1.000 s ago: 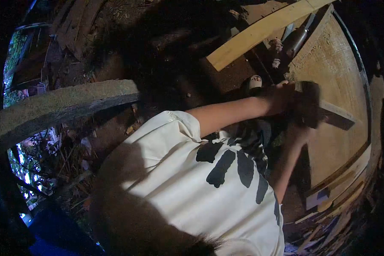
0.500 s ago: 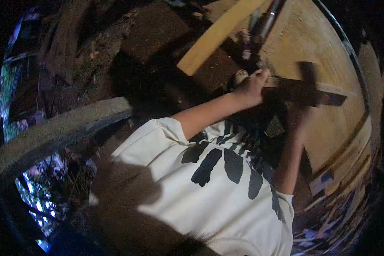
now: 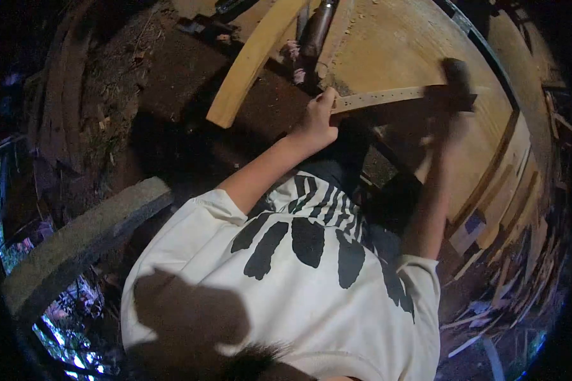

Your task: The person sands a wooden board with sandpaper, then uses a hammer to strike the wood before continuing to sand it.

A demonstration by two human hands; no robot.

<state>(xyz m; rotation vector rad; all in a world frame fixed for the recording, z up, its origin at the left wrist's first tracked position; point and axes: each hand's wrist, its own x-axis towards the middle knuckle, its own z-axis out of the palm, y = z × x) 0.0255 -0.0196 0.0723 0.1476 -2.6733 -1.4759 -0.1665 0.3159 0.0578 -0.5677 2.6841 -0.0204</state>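
My left hand (image 3: 319, 120) is closed on the near end of a pale flat strip (image 3: 381, 97) with a row of small dark holes. The strip runs right across a wide wooden board (image 3: 388, 51). At its far end my right hand (image 3: 454, 124), blurred, is wrapped round a dark tool (image 3: 456, 79) with a blocky upper part. The tool overlaps the strip, and its exact kind is unclear. Left of the board, a curved yellowish wooden piece (image 3: 251, 63) slants past my left hand. Beside it is a dark cylindrical object (image 3: 316, 32).
A thick grey curved beam (image 3: 86, 238) crosses the left side. Wood scraps and thin offcuts (image 3: 515, 254) lie along the right. Dark earth (image 3: 171, 82) shows at the upper left. A small labelled block (image 3: 467, 232) is near the board's lower right edge.
The view has shifted, so the board and left hand appear farther left. The dark tool has moved off the middle of the strip, showing more of its holes.
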